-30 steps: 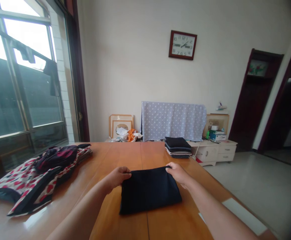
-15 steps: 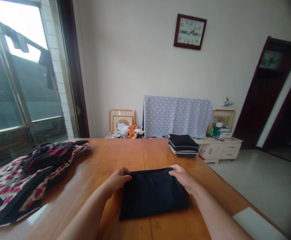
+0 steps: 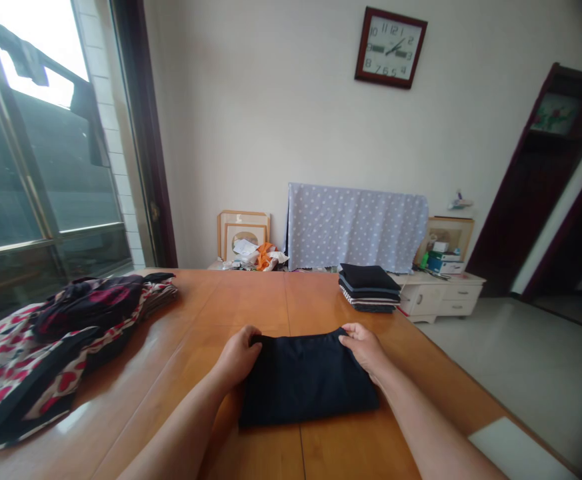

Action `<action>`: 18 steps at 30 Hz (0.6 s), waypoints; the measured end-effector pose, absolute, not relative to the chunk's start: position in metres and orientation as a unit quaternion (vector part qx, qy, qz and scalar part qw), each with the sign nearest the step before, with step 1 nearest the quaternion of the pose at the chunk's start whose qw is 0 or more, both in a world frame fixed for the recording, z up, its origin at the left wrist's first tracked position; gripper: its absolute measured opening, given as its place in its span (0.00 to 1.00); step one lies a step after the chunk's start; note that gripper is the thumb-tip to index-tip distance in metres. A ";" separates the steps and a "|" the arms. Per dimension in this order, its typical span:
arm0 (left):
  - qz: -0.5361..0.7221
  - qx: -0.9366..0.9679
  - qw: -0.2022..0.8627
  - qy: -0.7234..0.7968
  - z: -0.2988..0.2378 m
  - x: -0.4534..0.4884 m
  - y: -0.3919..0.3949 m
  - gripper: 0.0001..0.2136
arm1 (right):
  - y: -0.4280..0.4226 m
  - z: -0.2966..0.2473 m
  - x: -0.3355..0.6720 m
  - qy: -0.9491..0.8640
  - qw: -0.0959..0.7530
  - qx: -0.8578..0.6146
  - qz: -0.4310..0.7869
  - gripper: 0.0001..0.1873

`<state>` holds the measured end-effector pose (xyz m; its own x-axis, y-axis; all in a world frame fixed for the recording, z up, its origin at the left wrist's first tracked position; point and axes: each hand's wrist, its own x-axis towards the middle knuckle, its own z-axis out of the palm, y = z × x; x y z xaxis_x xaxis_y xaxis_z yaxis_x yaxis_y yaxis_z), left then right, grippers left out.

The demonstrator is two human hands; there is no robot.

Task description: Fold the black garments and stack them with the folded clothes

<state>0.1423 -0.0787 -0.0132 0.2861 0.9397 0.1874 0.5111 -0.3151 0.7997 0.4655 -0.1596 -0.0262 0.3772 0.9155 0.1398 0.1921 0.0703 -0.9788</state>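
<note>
A dark navy piece of folded clothing [image 3: 311, 383] lies on the wooden table [image 3: 251, 300] in front of me, roughly a rectangle. At its far left corner my left hand [image 3: 241, 353] pinches the edge between thumb and fingers. My right hand [image 3: 364, 347] grips the far right corner the same way. Between the hands the far edge is slightly raised and sags a little; the near edge rests on the tabletop. What kind of garment it is I cannot tell.
A neat stack of folded clothes [image 3: 369, 288] stands at the table's far right. To the left lies a loose heap of clothes [image 3: 55, 353], some with a red heart print. A white sheet-like thing [image 3: 515, 450] sits at the right edge. Behind is a white cabinet [image 3: 445, 297].
Both hands keep hold of the folded clothing's far corners, and its far edge has lifted slightly. The camera view has tilted a little.
</note>
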 end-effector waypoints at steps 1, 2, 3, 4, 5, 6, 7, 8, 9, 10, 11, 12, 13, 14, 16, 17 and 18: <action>0.336 0.742 0.295 0.499 -0.015 0.143 -0.079 0.13 | -0.159 -0.029 0.466 -0.461 0.567 -0.607 0.312 0.16; 0.334 0.746 0.277 0.506 -0.015 0.143 -0.079 0.14 | -0.158 -0.031 0.467 -0.466 0.563 -0.614 0.300 0.16; 0.331 0.748 0.261 0.513 -0.015 0.143 -0.080 0.15 | -0.157 -0.034 0.468 -0.472 0.557 -0.622 0.283 0.16; 0.327 0.750 0.250 0.518 -0.015 0.143 -0.081 0.15 | -0.156 -0.036 0.469 -0.477 0.551 -0.632 0.264 0.17; 0.322 0.753 0.242 0.520 -0.014 0.143 -0.082 0.16 | -0.155 -0.038 0.471 -0.481 0.545 -0.641 0.247 0.17; 0.318 0.756 0.237 0.522 -0.014 0.143 -0.083 0.16 | -0.154 -0.040 0.472 -0.484 0.539 -0.650 0.231 0.17; 0.315 0.758 0.232 0.522 -0.014 0.143 -0.084 0.16 | -0.153 -0.043 0.474 -0.485 0.534 -0.657 0.218 0.18; 0.312 0.760 0.226 0.523 -0.013 0.143 -0.085 0.16 | -0.151 -0.045 0.476 -0.486 0.530 -0.664 0.208 0.18; 0.309 0.763 0.219 0.524 -0.014 0.143 -0.085 0.16 | -0.150 -0.046 0.477 -0.486 0.526 -0.669 0.200 0.19; 0.305 0.766 0.211 0.526 -0.014 0.144 -0.086 0.16 | -0.149 -0.048 0.478 -0.487 0.521 -0.674 0.190 0.20; 0.300 0.770 0.202 0.526 -0.014 0.144 -0.086 0.16 | -0.148 -0.049 0.479 -0.489 0.517 -0.679 0.182 0.21; 0.294 0.775 0.194 0.525 -0.014 0.145 -0.087 0.16 | -0.148 -0.049 0.480 -0.490 0.513 -0.683 0.174 0.21; 0.288 0.780 0.186 0.524 -0.014 0.145 -0.088 0.16 | -0.148 -0.050 0.480 -0.491 0.509 -0.686 0.168 0.22; 0.282 0.784 0.176 0.524 -0.013 0.146 -0.090 0.16 | -0.148 -0.050 0.481 -0.493 0.506 -0.689 0.162 0.22; 0.270 0.788 0.145 0.534 -0.009 0.148 -0.094 0.17 | -0.149 -0.049 0.481 -0.495 0.502 -0.693 0.152 0.22; 0.265 0.788 0.121 0.543 -0.005 0.149 -0.098 0.18 | -0.149 -0.049 0.481 -0.496 0.501 -0.694 0.148 0.22; 0.260 0.787 0.094 0.551 -0.001 0.151 -0.102 0.18 | -0.149 -0.048 0.481 -0.496 0.501 -0.694 0.146 0.22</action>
